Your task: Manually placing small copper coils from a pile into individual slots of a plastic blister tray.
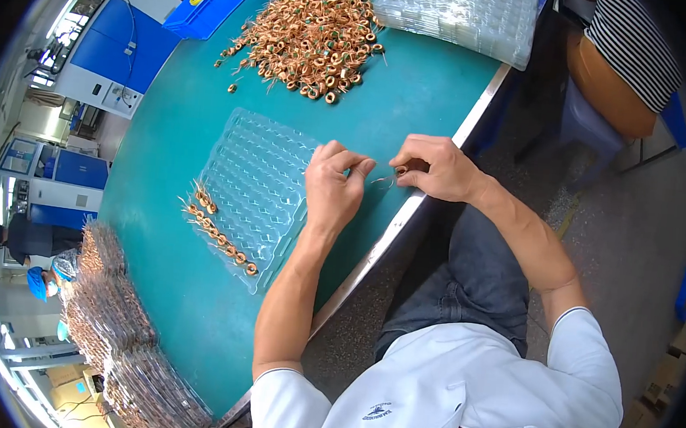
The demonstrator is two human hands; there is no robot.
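Observation:
Between the thumb and fingers of my right hand (439, 170), near the table's metal edge, is a small copper-wound ring coil (401, 170). Thin wire leads (382, 180) stick out from it toward my left hand (335, 183). My left thumb and fingers are pinched together just left of the coil; what they grip, if anything, is too small to make out. Beside my left hand lies a clear plastic tray (271, 157) with rows of pockets. Several coils (222, 239) sit along its left side, their leads pointing outward.
A big heap of coils (315, 41) covers the far part of the green table (165, 138). Stacked clear trays (460, 15) stand far right, a blue bin (211, 2) far left. Filled trays (131, 342) are piled near left. A person in stripes (633, 51) sits at right.

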